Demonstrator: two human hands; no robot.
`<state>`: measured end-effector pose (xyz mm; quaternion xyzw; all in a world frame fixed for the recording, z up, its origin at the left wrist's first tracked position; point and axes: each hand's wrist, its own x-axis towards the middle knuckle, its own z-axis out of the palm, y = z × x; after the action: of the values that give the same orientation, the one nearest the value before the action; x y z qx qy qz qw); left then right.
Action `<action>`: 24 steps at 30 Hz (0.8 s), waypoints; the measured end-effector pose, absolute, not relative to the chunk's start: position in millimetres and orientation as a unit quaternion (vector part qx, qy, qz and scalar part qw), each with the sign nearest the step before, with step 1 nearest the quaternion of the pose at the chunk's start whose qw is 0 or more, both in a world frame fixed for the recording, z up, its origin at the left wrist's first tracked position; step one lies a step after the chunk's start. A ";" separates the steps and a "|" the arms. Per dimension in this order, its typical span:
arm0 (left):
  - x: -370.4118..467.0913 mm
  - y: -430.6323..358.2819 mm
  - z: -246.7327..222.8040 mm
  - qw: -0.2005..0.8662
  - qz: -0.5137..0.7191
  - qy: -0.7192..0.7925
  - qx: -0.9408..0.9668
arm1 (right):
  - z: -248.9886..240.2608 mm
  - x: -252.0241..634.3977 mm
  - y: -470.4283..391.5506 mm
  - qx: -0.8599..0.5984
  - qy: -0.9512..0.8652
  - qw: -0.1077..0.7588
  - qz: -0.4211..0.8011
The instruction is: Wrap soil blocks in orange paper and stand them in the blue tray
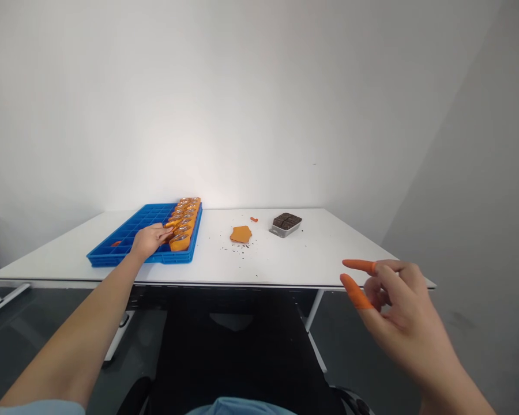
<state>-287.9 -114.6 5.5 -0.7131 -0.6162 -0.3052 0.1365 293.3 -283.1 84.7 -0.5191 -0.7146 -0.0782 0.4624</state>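
Left hand (149, 240) against our orange pieces (185, 223)
Their row runs away from us; that grip we can't tell. Right hand (400, 297), farther off, has thumb and finger parted.

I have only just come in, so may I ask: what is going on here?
A person is at a white table. The left hand is at the orange items packed along the right side of a blue divided tray; whether it has a grip on one is unclear. The right hand is raised at the front right, thumb and forefinger in orange covers, apart and holding nothing. Mid-table lie flat orange sheets, with a container of dark blocks to their right.
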 end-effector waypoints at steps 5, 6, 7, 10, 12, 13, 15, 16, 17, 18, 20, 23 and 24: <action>-288.1 -113.7 6.1 0.125 -0.280 -0.620 -0.722 | 84.9 296.5 -285.8 -0.518 -0.716 0.461 -0.078; -288.2 -113.6 6.4 0.121 -0.275 -0.622 -0.723 | 84.6 297.2 -286.4 -0.519 -0.716 0.460 -0.076; -288.2 -113.4 6.8 0.117 -0.271 -0.625 -0.723 | 84.4 297.9 -287.0 -0.520 -0.715 0.460 -0.075; -286.8 -113.5 8.3 0.108 -0.262 -0.636 -0.718 | 84.9 299.2 -288.7 -0.526 -0.712 0.461 -0.070; -284.6 -114.6 9.5 0.106 -0.257 -0.646 -0.711 | 86.8 299.2 -289.5 -0.524 -0.714 0.459 -0.067; -283.2 -115.7 10.1 0.106 -0.255 -0.652 -0.706 | 88.1 298.9 -289.8 -0.521 -0.718 0.457 -0.066; -279.8 -118.6 11.3 0.110 -0.254 -0.668 -0.690 | 90.4 298.4 -289.9 -0.515 -0.726 0.452 -0.067; -277.9 -120.4 12.0 0.114 -0.255 -0.680 -0.678 | 90.9 298.5 -289.7 -0.512 -0.730 0.448 -0.067; -275.8 -122.4 12.6 0.118 -0.257 -0.693 -0.664 | 90.7 298.9 -289.2 -0.511 -0.734 0.442 -0.067; -273.4 -124.7 13.1 0.125 -0.261 -0.706 -0.646 | 89.7 299.9 -288.4 -0.514 -0.738 0.434 -0.064; -267.8 -130.3 13.9 0.144 -0.271 -0.729 -0.612 | 86.2 303.8 -286.2 -0.527 -0.744 0.408 -0.045; -258.7 -145.4 12.6 0.180 -0.285 -0.738 -0.584 | 81.2 313.2 -282.0 -0.540 -0.757 0.368 -0.015; -256.1 -153.4 10.7 0.194 -0.294 -0.735 -0.580 | 80.9 316.5 -280.6 -0.539 -0.760 0.363 -0.012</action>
<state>-256.1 -153.4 10.7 -0.5796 -0.7347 -0.2943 0.1941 316.5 -280.6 80.9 -0.5389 -0.7598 -0.0122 0.3634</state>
